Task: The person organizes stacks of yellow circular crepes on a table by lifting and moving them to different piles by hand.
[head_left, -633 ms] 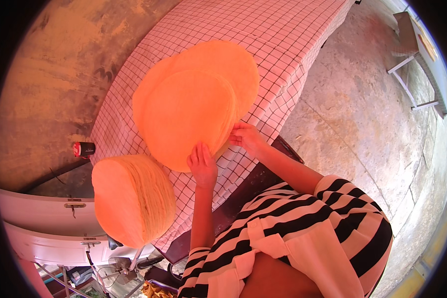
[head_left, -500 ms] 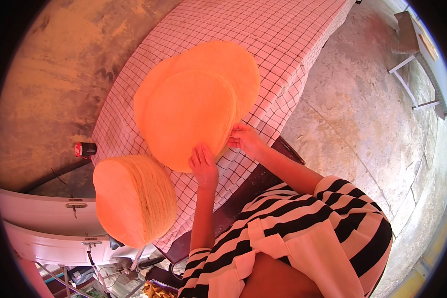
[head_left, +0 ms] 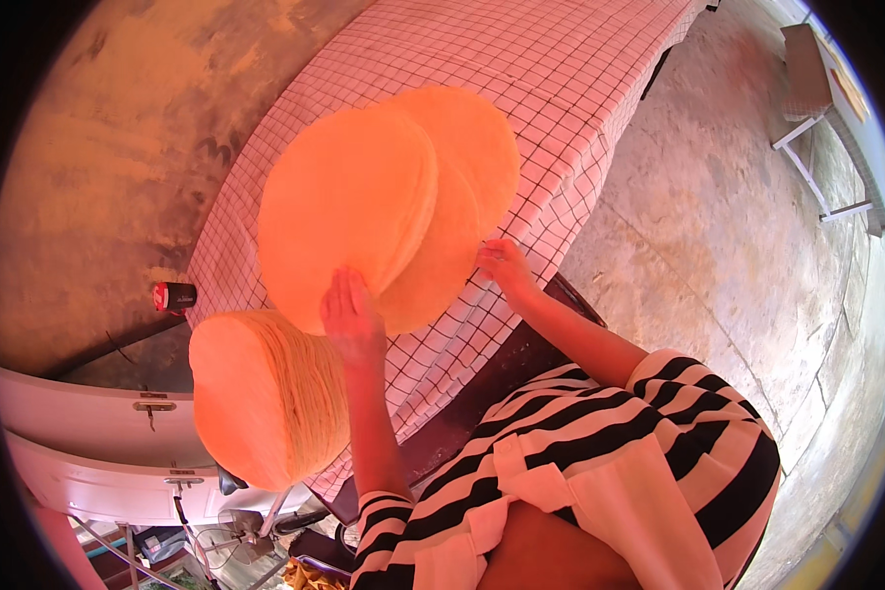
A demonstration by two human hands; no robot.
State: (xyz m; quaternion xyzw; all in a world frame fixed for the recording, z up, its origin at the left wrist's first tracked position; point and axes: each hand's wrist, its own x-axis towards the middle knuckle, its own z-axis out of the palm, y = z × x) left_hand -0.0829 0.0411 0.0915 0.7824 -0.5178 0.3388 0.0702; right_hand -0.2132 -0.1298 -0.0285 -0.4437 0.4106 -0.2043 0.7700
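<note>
Large thin round sheets, orange in this light, lie overlapped on a checked cloth. My left hand (head_left: 352,317) is at the near edge of the upper sheet (head_left: 344,206), fingers together on top; its thumb is hidden. That sheet's right rim shows more than one layer. A lower sheet (head_left: 447,231) sticks out to the right beneath it, and another round sheet (head_left: 477,128) lies farther back. My right hand (head_left: 506,267) is at the lower sheet's right edge with its fingers bent together; what they pinch, if anything, is too small to see.
A tall stack of similar round sheets (head_left: 280,403) stands at the table's near left end, beside my left forearm. The checked cloth (head_left: 570,108) covers the long table. A small red and black container (head_left: 174,296) sits past the left edge. A white-legged table (head_left: 806,167) stands far right.
The upper sheet has shifted left and away along with my left hand, baring more of the lower sheet. My right hand has moved slightly right.
</note>
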